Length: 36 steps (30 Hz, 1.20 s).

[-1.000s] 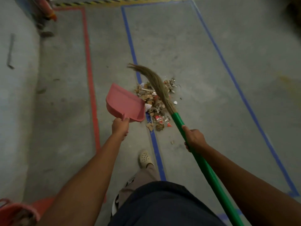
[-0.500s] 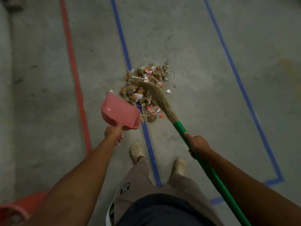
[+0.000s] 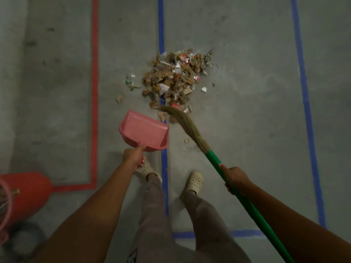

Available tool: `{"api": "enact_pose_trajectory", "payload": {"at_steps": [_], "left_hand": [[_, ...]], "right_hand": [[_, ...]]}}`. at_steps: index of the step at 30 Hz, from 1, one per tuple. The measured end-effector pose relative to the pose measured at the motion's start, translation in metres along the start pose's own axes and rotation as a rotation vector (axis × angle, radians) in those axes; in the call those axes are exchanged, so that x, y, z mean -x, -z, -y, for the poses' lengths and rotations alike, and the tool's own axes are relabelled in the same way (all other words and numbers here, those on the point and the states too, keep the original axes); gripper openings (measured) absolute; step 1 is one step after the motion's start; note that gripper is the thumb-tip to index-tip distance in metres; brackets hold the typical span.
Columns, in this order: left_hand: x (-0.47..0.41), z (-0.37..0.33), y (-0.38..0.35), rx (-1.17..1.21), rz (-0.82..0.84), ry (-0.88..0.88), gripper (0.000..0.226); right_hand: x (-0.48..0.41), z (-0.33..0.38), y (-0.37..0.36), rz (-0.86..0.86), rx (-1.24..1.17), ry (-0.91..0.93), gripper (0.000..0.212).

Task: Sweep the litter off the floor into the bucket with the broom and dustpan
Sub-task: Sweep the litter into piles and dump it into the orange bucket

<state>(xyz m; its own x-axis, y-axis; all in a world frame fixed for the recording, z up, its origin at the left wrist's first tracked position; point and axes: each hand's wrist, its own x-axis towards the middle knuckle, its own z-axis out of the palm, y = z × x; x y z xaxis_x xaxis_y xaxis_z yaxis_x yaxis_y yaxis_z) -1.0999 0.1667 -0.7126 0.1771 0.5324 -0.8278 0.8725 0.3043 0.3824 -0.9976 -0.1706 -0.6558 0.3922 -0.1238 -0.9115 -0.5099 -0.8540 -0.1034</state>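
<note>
Litter [image 3: 173, 80] sat in one heap at our 12 o'clock, straddling the blue tape line [image 3: 161, 35], with a few stray bits off at its 8 o'clock. The broom [image 3: 187, 130] had its tips touching the heap's 6 o'clock edge, long axis running from 4 o'clock at the handle up to 10 at the tips. Our right hand [image 3: 235, 177] had its fingers wrapped round the green handle. The dustpan [image 3: 144, 131] was at the heap's 7 o'clock, just apart, mouth facing roughly 1 o'clock, our left hand [image 3: 133, 156] clenched on its grip. So the broom was on the wrong side, we reckon: it'd need to reach the far edge and drag back toward the pan. The bucket [image 3: 24, 190] was way off at our 8 o'clock.
</note>
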Motion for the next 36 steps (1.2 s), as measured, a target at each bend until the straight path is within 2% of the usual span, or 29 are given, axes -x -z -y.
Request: {"api": "enact_pose_trajectory", "payload": {"at_steps": [8, 11, 14, 22, 29, 36], "left_hand": [[-0.069, 0.098, -0.092, -0.066, 0.078, 0.115, 0.052], [-0.1, 0.13, -0.116, -0.097, 0.121, 0.148, 0.05], [-0.13, 0.144, -0.131, -0.105, 0.146, 0.181, 0.047], [-0.191, 0.11, -0.128, -0.077, 0.083, 0.148, 0.03], [-0.188, 0.068, -0.1, -0.068, -0.004, 0.066, 0.039], [-0.205, 0.036, -0.037, -0.052, -0.096, -0.044, 0.047]], "right_hand": [[-0.122, -0.077, -0.016, 0.062, 0.244, -0.059, 0.062], [-0.17, -0.096, -0.018, -0.013, 0.407, -0.059, 0.059], [-0.214, -0.093, -0.021, -0.077, 0.434, -0.074, 0.062], [-0.282, -0.028, -0.025, -0.162, 0.407, 0.146, 0.063], [-0.243, -0.01, -0.028, -0.131, 0.297, 0.259, 0.059], [-0.206, 0.029, -0.057, -0.088, 0.196, 0.311, 0.053]]}}
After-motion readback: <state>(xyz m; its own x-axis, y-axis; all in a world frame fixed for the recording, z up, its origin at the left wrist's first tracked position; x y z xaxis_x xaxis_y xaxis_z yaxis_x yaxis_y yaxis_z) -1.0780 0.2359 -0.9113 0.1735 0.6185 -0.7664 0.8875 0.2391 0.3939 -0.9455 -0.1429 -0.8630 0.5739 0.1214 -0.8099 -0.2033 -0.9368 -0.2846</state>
